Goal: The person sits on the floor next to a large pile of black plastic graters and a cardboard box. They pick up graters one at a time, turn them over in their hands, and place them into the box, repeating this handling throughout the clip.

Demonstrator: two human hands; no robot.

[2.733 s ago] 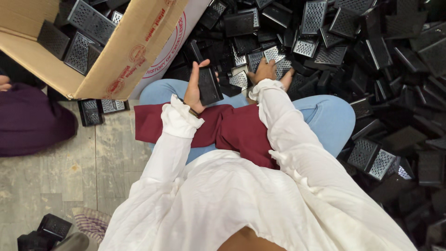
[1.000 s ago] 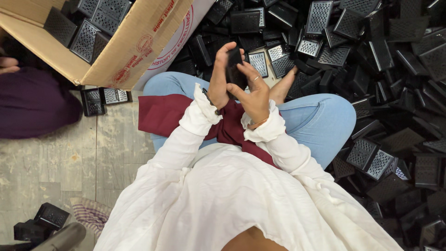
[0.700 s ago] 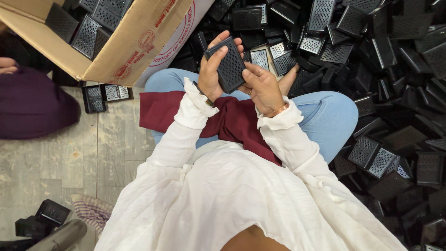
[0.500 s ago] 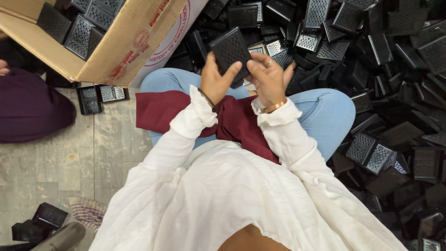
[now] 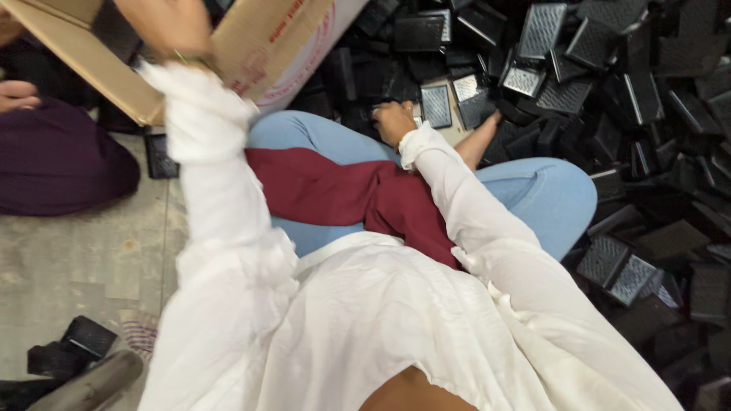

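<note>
- Grey concrete floor (image 5: pixel 84 259), worn and stained; person seated on it cross-legged, white tunic, blue trousers, maroon scarf (image 5: pixel 343 194) across the lap.
- Heap of black plastic parts with mesh faces (image 5: pixel 609 91) fills the floor ahead and to the right, piled loosely.
- Right hand (image 5: pixel 394 122) low at the near edge of the heap, fingers curled down among the parts; whether the grip has closed on one, cannot tell.
- Left hand (image 5: pixel 164 27) raised at the rim of a tilted cardboard box (image 5: pixel 251 53), motion-blurred; grip unreadable, nothing visible in it.
- Another person's hand (image 5: pixel 17 95) and dark purple clothing (image 5: pixel 61 164) at far left.
- Few black parts (image 5: pixel 87 339) lie near bottom left.
</note>
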